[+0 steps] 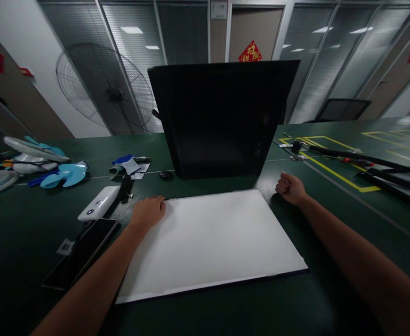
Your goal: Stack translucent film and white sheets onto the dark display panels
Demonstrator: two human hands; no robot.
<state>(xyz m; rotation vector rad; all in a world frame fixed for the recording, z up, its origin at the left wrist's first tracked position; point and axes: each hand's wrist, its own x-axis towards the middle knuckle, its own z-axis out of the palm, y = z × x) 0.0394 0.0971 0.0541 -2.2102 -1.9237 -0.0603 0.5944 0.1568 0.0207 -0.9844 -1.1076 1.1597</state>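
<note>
A flat white board (pixel 211 238) with a thin dark edge lies on the green table in front of me. My left hand (pixel 149 211) is closed over its far left corner, with the fingers curled and the fingertips partly hidden. My right hand (pixel 290 187) makes a fist just beyond the far right corner. It is apart from the board, and nothing shows between its fingers. Behind the board stands a large black panel (pixel 222 121), upright and leaning slightly back.
Left of the board lie a black phone (pixel 82 254), a white device (pixel 100 203) and light-blue fan blades (pixel 66 175). A black mouse (pixel 165 175) sits near the panel. Black poles (pixel 369 156) and yellow tape lines are on the right. A large fan (pixel 115 93) stands behind the table.
</note>
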